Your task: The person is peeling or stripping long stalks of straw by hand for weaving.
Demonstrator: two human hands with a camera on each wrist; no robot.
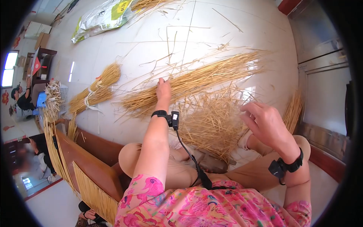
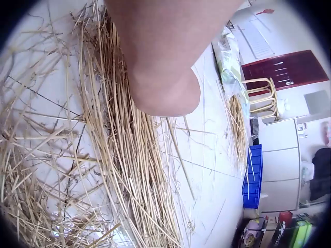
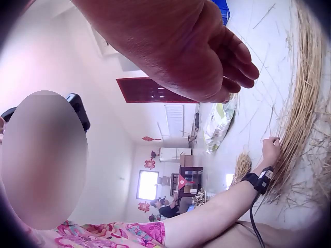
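Observation:
A long bundle of loose golden straw (image 1: 211, 77) lies across the floor in front of the seated person. The left hand (image 1: 163, 91) reaches down to the bundle with curled fingers and grips straw at its far edge. In the left wrist view the back of the left hand (image 2: 164, 93) hides its fingers, and a few stalks (image 2: 178, 157) stick out beyond it. Above the near right side, the right hand (image 1: 264, 123) hangs in the air with loosely bent fingers, holding nothing. The right wrist view shows its fingers (image 3: 239, 64) slightly apart.
Scattered straw (image 1: 211, 121) heaps between the person's feet. To the left lies a tied straw bundle (image 1: 99, 89) with white bands. A brown wooden piece of furniture (image 1: 89, 162) stands by the left knee. A plastic sack (image 1: 102, 19) lies farther off. Metal-framed doors (image 1: 325, 87) are at right.

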